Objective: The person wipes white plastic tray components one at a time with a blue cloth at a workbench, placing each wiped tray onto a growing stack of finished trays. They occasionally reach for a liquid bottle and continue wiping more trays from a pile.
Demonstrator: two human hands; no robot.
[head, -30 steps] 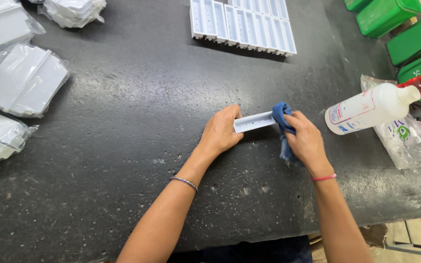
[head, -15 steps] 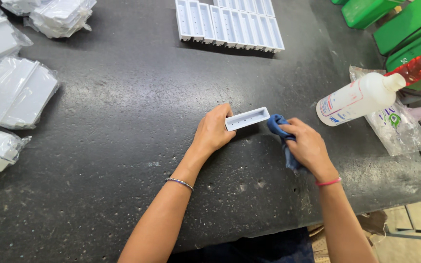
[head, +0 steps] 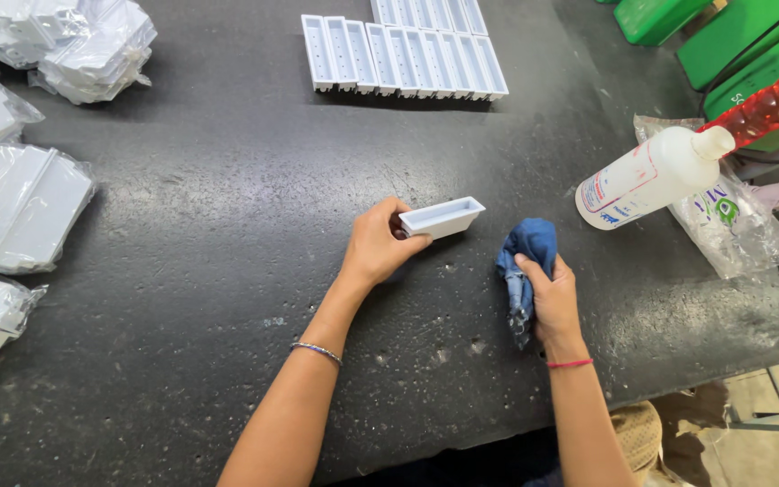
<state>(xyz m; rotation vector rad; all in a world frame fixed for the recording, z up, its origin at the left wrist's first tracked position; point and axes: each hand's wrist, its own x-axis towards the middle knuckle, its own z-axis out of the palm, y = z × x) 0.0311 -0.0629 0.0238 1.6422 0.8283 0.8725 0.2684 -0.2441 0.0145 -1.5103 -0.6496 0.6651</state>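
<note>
I see the left hand [head: 379, 245] gripping one end of a small white plastic tray [head: 444, 217], lifted just above the dark table [head: 227, 271]. The right hand [head: 552, 298] is closed around a bunched blue cloth [head: 526, 257], just right of the tray, not touching it. A white bottle [head: 646, 176] lies further right.

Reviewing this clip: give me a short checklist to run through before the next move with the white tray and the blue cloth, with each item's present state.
1. Left hand grips the white tray by one end: ok.
2. Right hand holds the blue cloth bunched: ok.
3. Cloth touching the tray: not ok, they are apart.
4. Tray's open side faces up: ok.
5. White bottle lies on its side right of the cloth, within likely reach: ok; whether its cap is shut, cannot tell.
6. Tray interior clean: cannot tell.
</note>
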